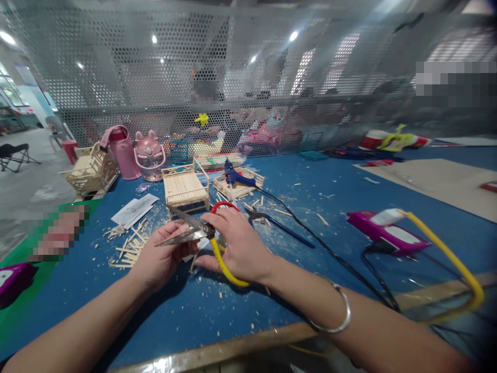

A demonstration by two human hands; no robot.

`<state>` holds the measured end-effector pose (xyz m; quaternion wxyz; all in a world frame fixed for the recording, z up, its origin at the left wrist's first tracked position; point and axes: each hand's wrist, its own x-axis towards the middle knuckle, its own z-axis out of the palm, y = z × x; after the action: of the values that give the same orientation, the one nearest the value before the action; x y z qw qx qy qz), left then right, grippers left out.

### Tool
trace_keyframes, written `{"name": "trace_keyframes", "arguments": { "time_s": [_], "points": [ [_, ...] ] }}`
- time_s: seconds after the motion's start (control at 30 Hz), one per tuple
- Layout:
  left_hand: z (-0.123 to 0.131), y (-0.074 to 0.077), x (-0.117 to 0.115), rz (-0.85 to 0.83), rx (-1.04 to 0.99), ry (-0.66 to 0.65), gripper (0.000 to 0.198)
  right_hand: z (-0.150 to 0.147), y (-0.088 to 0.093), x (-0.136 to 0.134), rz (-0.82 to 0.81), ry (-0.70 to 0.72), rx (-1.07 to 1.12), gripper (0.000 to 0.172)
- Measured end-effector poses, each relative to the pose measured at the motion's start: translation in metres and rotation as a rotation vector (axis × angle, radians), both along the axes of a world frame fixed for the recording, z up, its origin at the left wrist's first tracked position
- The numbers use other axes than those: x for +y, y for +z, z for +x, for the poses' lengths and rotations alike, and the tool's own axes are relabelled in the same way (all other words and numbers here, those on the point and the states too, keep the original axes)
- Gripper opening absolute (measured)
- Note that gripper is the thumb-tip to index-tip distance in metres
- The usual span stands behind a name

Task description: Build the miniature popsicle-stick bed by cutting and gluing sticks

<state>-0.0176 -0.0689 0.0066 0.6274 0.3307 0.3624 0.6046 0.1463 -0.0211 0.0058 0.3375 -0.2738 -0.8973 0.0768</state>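
My right hand (243, 246) grips a pair of scissors (182, 235) with one red and one yellow handle loop. The blades are spread apart and point left, across the fingers of my left hand (159, 254). That hand is closed in a pinch beside the blades; what it holds is mostly hidden behind them. A short wooden stick (192, 264) shows just below, between the two hands. Behind the scissors stands a small bed-like model (186, 189) made of thin sticks. Cut sticks (130, 251) lie in a loose pile left of my left hand.
A blue glue gun (243, 178) rests on a stick frame (221, 186), its black cable running right. Blue-handled pliers (289, 230) lie nearby. A second stick model (91, 168), a pink flask (122, 153) and a pink jar (149, 158) stand back left. At right sits a purple device (384, 233).
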Motion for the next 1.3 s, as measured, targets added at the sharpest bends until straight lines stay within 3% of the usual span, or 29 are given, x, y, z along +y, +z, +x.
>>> {"name": "trace_keyframes", "arguments": {
  "time_s": [0.43,0.53,0.63,0.73,0.8,0.97,1.13,1.23,1.3],
  "points": [
    [0.000,0.001,-0.001,0.066,0.065,-0.011,0.026,0.001,0.003,0.001,0.040,0.014,0.014,0.068],
    [-0.004,-0.001,0.000,0.114,0.235,0.047,0.020,-0.002,0.004,-0.002,-0.182,0.048,0.189,0.050],
    [-0.004,-0.002,-0.003,0.241,0.592,0.147,0.015,-0.007,0.005,-0.006,-0.607,0.090,0.408,0.030],
    [-0.002,-0.005,-0.006,0.403,0.867,0.240,0.010,-0.012,0.004,-0.010,-0.952,0.211,0.585,0.030],
    [0.000,-0.006,-0.006,0.478,0.939,0.254,0.009,-0.014,0.003,-0.012,-1.059,0.277,0.662,0.033],
    [0.002,-0.007,-0.003,0.361,0.698,0.125,0.009,-0.016,-0.001,-0.009,-1.156,0.328,0.796,0.033],
    [0.005,-0.010,-0.002,0.278,0.509,0.027,0.010,-0.015,-0.002,-0.010,-1.145,0.336,0.838,0.034],
    [0.005,-0.010,-0.003,0.271,0.515,0.020,0.016,-0.015,-0.001,-0.011,-1.129,0.313,0.792,0.037],
    [0.004,-0.010,-0.004,0.301,0.648,0.041,0.020,-0.015,0.000,-0.012,-1.108,0.287,0.767,0.038]
  ]
}}
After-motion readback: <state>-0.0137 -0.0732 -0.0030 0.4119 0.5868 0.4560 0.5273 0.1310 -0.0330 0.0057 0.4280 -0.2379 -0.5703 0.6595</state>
